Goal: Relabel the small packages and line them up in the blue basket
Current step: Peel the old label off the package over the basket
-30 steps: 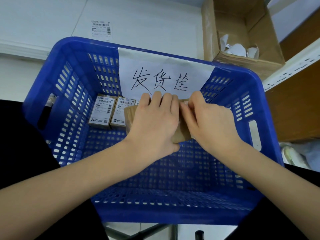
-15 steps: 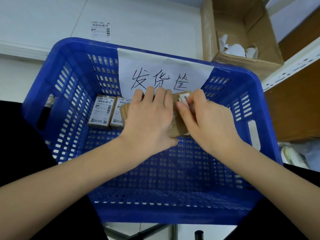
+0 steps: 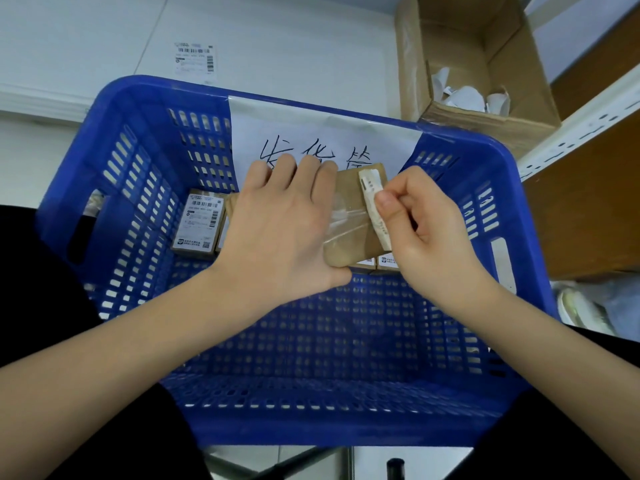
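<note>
A blue basket (image 3: pixel 450 393) fills the view, with a white handwritten sign (image 3: pixel 322 140) taped to its far wall. Over it my left hand (image 3: pixel 280 230) grips a small brown cardboard package (image 3: pixel 349 237) from the left. My right hand (image 3: pixel 422 223) pinches a white label (image 3: pixel 372 195) that curls up off the package's right side, with clear tape stretching under it. A labelled package (image 3: pixel 201 223) lies against the far wall at the left. The bottom edges of two more labelled packages (image 3: pixel 384 262) show under the held one.
An open cardboard box (image 3: pixel 485 81) holding crumpled white label scraps stands at the back right. A loose barcode label (image 3: pixel 194 60) lies on the white surface behind the basket. A white metal shelf rail (image 3: pixel 581 123) runs along the right.
My right hand has moved right and peeled the white label up from the package, stretching clear tape. Both hands and the package have lifted slightly toward the sign.
</note>
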`<state>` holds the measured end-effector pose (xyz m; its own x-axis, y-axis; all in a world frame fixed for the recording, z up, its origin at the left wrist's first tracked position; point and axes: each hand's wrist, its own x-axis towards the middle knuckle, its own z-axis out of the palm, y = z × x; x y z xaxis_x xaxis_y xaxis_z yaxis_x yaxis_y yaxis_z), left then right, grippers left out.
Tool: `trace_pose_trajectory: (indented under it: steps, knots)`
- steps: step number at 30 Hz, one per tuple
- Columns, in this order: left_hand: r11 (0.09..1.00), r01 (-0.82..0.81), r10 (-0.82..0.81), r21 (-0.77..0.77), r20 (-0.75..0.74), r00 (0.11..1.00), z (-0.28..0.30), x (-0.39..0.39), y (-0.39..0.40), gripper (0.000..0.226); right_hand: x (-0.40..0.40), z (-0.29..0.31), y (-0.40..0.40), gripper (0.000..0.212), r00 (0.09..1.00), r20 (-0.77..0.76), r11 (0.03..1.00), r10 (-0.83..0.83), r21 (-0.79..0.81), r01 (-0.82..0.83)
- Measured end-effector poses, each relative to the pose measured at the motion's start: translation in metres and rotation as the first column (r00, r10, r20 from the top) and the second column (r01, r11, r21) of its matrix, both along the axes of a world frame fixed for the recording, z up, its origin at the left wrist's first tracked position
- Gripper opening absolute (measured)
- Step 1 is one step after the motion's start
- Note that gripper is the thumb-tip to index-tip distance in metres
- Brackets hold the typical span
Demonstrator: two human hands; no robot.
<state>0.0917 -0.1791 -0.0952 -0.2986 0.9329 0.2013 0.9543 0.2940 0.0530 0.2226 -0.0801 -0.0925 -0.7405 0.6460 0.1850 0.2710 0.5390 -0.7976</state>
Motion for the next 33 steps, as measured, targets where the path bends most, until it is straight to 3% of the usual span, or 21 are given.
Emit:
trace_pose_trajectory:
  steps: [7, 12, 16, 18, 21, 25, 27, 29, 33]
  knots:
    - [0.997, 0.021, -0.024, 0.068, 0.041, 0.999, -0.001, -0.003, 0.000, 0.089, 0.007, 0.010, 0.001, 0.015, 0.987, -0.154, 0.973, -0.044, -0.230, 0.007]
    - [0.996, 0.004, -0.008, 0.092, 0.040, 0.999, 0.001, -0.002, 0.000, 0.088, 0.006, 0.017, 0.006, 0.020, 0.986, -0.090, 0.972, -0.138, -0.202, 0.118]
    - [0.999, -0.021, 0.022, 0.026, -0.035, 0.999, -0.002, 0.002, 0.000, 0.089, 0.003, 0.009, 0.011, 0.019, 0.980, 0.077, 0.979, -0.183, 0.106, 0.174]
    - [0.998, -0.048, 0.046, -0.029, -0.060, 0.997, -0.004, 0.004, 0.000, 0.094, 0.000, 0.005, 0.011, 0.018, 0.972, 0.125, 0.935, -0.199, 0.323, 0.150]
    - [0.991, -0.091, 0.082, -0.093, -0.089, 0.993, -0.005, 0.008, 0.001, 0.098, -0.006, 0.002, 0.007, 0.015, 0.962, 0.196, 0.726, -0.188, 0.688, 0.002]
    - [0.978, -0.108, 0.094, -0.179, -0.086, 0.992, -0.004, 0.013, -0.001, 0.103, -0.011, -0.011, 0.000, 0.020, 0.924, 0.271, 0.487, -0.270, 0.866, -0.112]
    - [0.981, -0.108, 0.089, -0.164, -0.116, 0.989, -0.004, 0.014, -0.002, 0.102, -0.008, -0.016, -0.003, 0.011, 0.927, 0.301, 0.518, -0.224, 0.842, -0.148]
    - [0.980, -0.120, 0.102, -0.158, -0.118, 0.988, -0.003, 0.012, -0.002, 0.100, -0.005, -0.013, -0.004, 0.007, 0.936, 0.307, 0.644, -0.171, 0.754, -0.129]
    - [0.975, -0.144, 0.127, -0.167, -0.108, 0.986, -0.004, 0.007, 0.001, 0.098, -0.003, 0.000, -0.001, 0.025, 0.927, 0.347, 0.928, -0.142, 0.373, 0.003]
